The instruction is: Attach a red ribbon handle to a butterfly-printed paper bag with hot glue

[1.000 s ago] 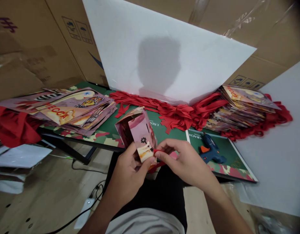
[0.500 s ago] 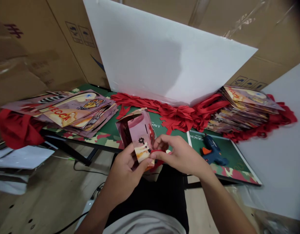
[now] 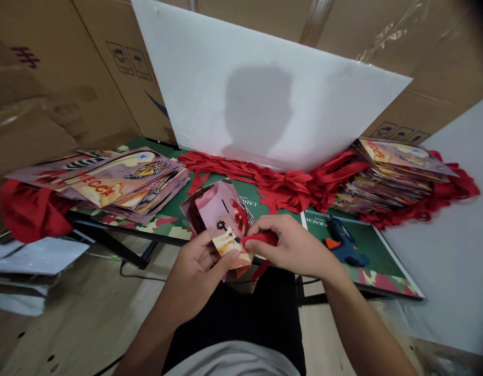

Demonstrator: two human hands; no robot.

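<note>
Paper bag (image 3: 226, 209) with printed sides sits clasped in the left hand (image 3: 196, 271) over the near edge of the green table (image 3: 171, 211), the right hand (image 3: 290, 245) pinching red ribbon (image 3: 269, 238) beside it, a glue gun (image 3: 346, 243) lying farther right.

Box (image 3: 226, 209) in front, ribbons (image 3: 292, 183) behind

The box is over the near edge of the table (image 3: 167, 225), between the left hand (image 3: 198, 271) at its near left and the right hand (image 3: 292, 245) at its right. Behind it, the ribbons lie across the table along the foot of a panel (image 3: 186, 62), which stands before a cardboard wall (image 3: 53, 31). On the left lies one pile of flat sheets (image 3: 135, 177), with a ribbon bundle (image 3: 30, 209) at its near left; on the right, a second pile (image 3: 382, 183). Nearer than the second pile, a glue gun (image 3: 345, 243) lies on a board (image 3: 382, 256). Papers (image 3: 37, 256) sit lower, at far left.
</note>
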